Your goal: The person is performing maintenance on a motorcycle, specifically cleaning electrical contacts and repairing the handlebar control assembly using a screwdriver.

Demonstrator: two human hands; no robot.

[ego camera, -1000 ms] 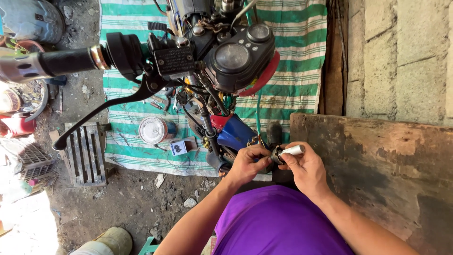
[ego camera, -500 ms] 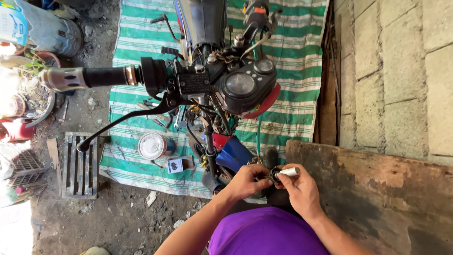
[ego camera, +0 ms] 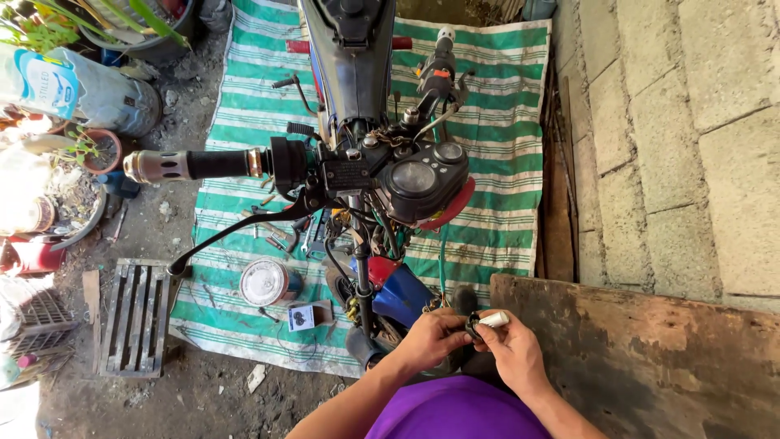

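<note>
A motorcycle (ego camera: 357, 106) stands on a green-and-white striped mat (ego camera: 479, 162), seen from above, with its gauge cluster (ego camera: 422, 179) and left handlebar grip (ego camera: 195, 165) towards me. Low in the view, by the blue front fender (ego camera: 402, 297), my left hand (ego camera: 431, 337) and my right hand (ego camera: 512, 354) meet. Between them they pinch a small dark part with a white end (ego camera: 486, 322). The right thumb and forefinger hold the white end; the left fingers grip the dark end. Exactly what the part is stays unclear.
Loose tools (ego camera: 284, 236), a round headlight (ego camera: 264, 280) and a small box (ego camera: 301, 317) lie on the mat. A wooden slatted stand (ego camera: 134, 317) sits left. Pots and a water jug (ego camera: 89, 89) crowd the far left. A worn board (ego camera: 650, 358) and block wall (ego camera: 691, 146) close the right.
The view has tilted up and away, showing more of the motorcycle and mat. My hands stay together on the small part, sitting lower in the frame.
</note>
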